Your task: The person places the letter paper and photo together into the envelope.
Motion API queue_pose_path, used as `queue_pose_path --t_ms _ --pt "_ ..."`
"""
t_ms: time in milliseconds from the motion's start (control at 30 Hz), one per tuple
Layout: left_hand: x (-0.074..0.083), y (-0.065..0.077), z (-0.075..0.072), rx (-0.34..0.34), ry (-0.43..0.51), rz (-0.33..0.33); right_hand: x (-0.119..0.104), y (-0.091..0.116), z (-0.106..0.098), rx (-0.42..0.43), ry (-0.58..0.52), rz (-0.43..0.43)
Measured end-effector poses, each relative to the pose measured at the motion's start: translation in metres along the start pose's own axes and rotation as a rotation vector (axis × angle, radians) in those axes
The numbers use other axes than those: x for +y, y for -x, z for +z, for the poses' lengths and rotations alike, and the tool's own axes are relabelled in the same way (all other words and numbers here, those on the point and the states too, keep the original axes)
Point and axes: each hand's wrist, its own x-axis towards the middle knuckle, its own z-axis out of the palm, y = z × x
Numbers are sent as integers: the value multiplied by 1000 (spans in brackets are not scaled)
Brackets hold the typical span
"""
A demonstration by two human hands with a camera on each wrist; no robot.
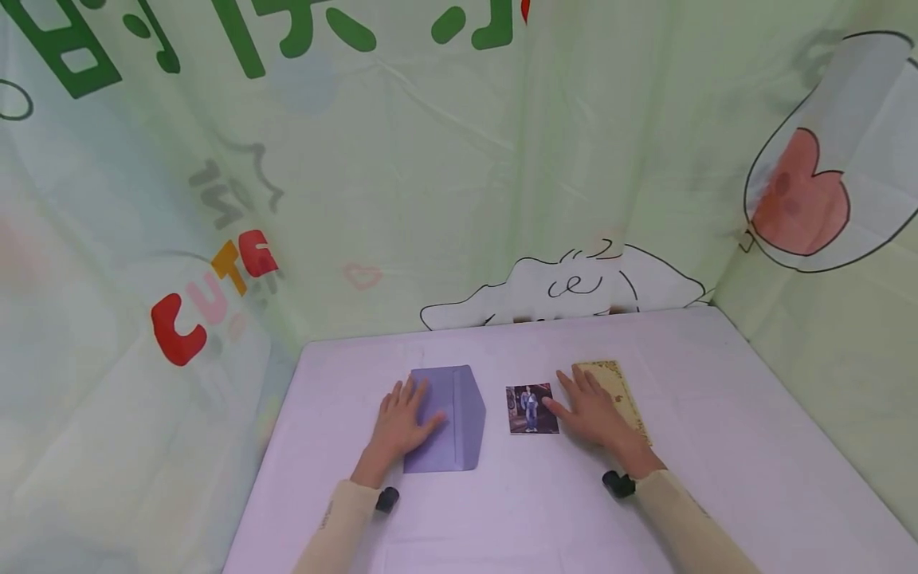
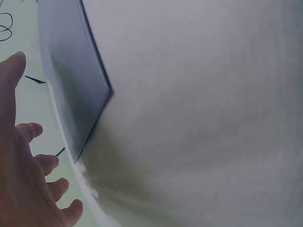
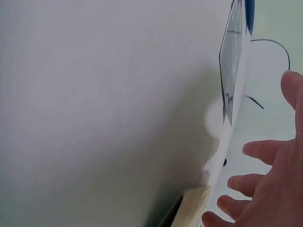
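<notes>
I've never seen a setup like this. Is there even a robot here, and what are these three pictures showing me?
There's no robot here, just a person's two bare hands. The wide picture comes from a camera worn on the head, looking forward and down. The other two come from small cameras on the wrists, one following the left hand, the other the right hand.

On the pale table lie a purple envelope, a small photo and a yellow patterned card. The left hand is over the envelope; the right is over part of the card, its thumb reaching towards the photo. Both hands are open and neither grips anything, though I can't tell whether they touch what's beneath. Behind is a printed curtain.
</notes>
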Motion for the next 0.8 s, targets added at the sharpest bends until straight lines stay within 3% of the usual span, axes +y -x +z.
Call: queue_pose_path --t_ms 800 --pt "17 -6 10 -66 -61 56 -64 -11 23 -83 -21 -171"
